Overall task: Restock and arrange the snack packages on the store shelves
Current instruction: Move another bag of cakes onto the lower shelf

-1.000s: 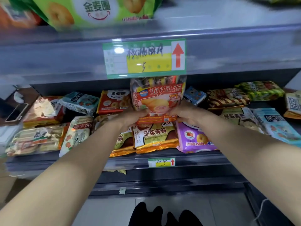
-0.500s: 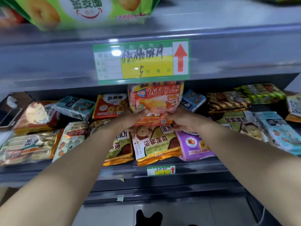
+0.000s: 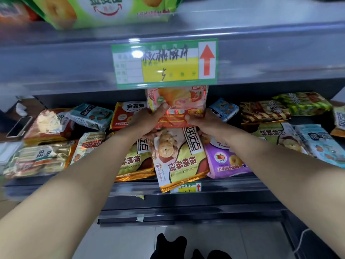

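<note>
- left hand (image 3: 147, 121) and right hand (image 3: 206, 122), both bare, reach in over the grey metal middle shelf (image 3: 242, 185).
- hands are narrow-set, holding a glossy red-orange plastic snack package (image 3: 177, 101) between them. each pinches a lower corner, with the thumb on the front face.
- package is upright at the centre of the middle shelf, above the packets lying there. cannot tell if its bottom edge touches them.
- its top edge is hidden behind a large green-and-yellow price tag (image 3: 164, 63) with a red arrow, fixed to the upper shelf rail.
- just below the hands lies a green-and-brown walnut-biscuit packet with a gold edge (image 3: 180, 159). it lies flat, and its lower end hangs over the shelf lip.
- right of it, touching: a flat purple packet with a strawberry print (image 3: 226, 161).
- far right of the same shelf: a pale blue packet (image 3: 321, 144).
- upper shelf holds a big light-green bag printed with ring biscuits (image 3: 104, 12).
- far left, off the shelf: a dark flat phone (image 3: 18, 126).
</note>
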The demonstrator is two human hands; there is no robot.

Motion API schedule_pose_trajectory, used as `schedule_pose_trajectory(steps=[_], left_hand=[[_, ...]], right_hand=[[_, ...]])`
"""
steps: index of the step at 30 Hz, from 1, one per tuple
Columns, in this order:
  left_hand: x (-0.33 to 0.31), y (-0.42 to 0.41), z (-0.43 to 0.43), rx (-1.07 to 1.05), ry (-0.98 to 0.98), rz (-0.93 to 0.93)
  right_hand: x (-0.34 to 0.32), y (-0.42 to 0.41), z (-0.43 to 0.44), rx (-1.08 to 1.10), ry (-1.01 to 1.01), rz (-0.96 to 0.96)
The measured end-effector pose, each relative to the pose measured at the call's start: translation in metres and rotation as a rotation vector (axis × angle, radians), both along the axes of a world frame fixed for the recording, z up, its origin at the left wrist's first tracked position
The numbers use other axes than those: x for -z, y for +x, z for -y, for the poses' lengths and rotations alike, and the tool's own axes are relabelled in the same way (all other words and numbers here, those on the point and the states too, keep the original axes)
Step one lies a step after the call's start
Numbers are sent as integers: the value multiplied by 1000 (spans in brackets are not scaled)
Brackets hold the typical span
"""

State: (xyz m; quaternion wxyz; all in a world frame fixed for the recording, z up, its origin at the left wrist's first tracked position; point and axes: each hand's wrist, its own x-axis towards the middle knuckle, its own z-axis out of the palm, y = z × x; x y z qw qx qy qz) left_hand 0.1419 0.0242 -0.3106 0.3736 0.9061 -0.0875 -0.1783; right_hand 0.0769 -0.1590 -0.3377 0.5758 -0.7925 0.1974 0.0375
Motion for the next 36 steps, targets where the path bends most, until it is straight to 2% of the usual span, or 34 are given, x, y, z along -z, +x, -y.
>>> schedule_pose_trajectory(steps=[6, 10, 16, 20, 24, 28, 33, 36], left_hand=[[1, -6, 7, -30, 18, 12], [4, -11, 12, -76, -41, 33], [22, -10, 9, -155, -135, -13], [26, -7, 8, -166, -179, -26], [26, -7, 9, -200, -72, -127], [22, -10, 12, -198, 3, -210], [23, -14, 12, -308, -88, -287], [25, -17, 10, -389, -178, -265]], right_hand=[[-2, -7, 1, -9, 46, -95], [1, -12, 2, -33, 34, -99], [7, -4, -2, 72, 35, -81], [7, -2, -10, 79, 116, -135], [4, -3, -17, 126, 98, -206], [24, 12, -9, 208, -59, -163], [13, 0, -20, 217, -51, -148], [9, -7, -25, 248, 8, -143]])
